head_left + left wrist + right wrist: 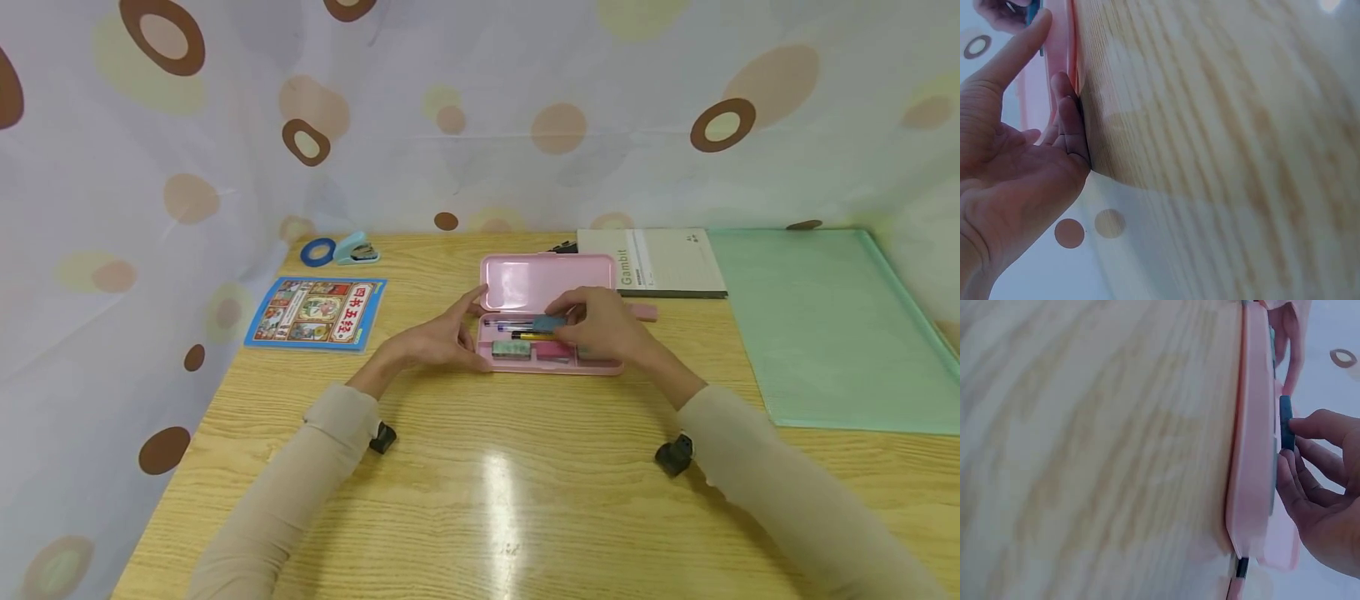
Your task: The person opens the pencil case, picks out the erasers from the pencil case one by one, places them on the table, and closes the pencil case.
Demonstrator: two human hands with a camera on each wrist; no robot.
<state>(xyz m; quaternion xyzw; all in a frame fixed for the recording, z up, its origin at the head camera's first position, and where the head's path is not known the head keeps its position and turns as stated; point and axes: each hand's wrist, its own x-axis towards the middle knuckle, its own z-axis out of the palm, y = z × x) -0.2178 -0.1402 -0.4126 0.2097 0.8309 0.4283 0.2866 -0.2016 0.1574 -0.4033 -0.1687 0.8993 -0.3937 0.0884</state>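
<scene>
A pink pencil case (551, 372) lies on the table with its lid (521, 283) raised behind it. Inside are several pens (506, 327), a green patterned block (512, 350) and a pink block (553, 351). My right hand (606, 327) pinches a small blue eraser-like block (1287, 422) between thumb and fingers, over the right part of the case. At the case's left end, my left hand (437, 340) touches it, thumb along the front edge and index finger up by the lid. In the left wrist view its other fingers (1067, 122) are loosely bent beside the case.
Behind and right of the case lies a Gambit notebook (667, 258), with a pink block (642, 312) in front. A green translucent folder (840, 333) covers the right side. To the left are a blue-edged booklet (318, 315), a blue tape roll (318, 252) and a light-blue stapler (356, 249).
</scene>
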